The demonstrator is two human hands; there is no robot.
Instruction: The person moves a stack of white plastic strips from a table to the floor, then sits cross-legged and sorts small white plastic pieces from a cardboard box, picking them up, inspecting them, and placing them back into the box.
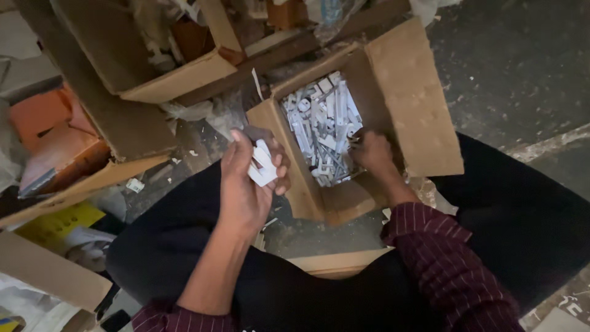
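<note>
Right hand (370,150) was down inside the open brown cardboard box (418,92), fingers curled and buried among the heap of small white plastic fittings and grey metal screws (322,126). Whether it had closed on any piece could not be told; fingertips were hidden in the pile.

Left hand (249,178) was held up outside the box, just beside its near-left wall, palm toward the camera, fingers partly curled round a cluster of small white plastic pieces (263,165), thumb pressing them from the side.

Key relation: the heap lay directly under and ahead of the right hand, running along the box's long axis, away from the person and slightly leftward. Right hand was plainly the nearer; the left stood beside the box, apart from the heap, with the cardboard wall between.

Surface: no bench. Box sat on a dusty grey concrete floor (522,61) between the person's knees, dark trousers on either side, striped maroon sleeve (442,258) on the right arm.

Room: dim and cluttered. 2 more open cardboard cartons (123,117) stood to the left, orange items in 1, plus plastic wrap and scraps.
</note>
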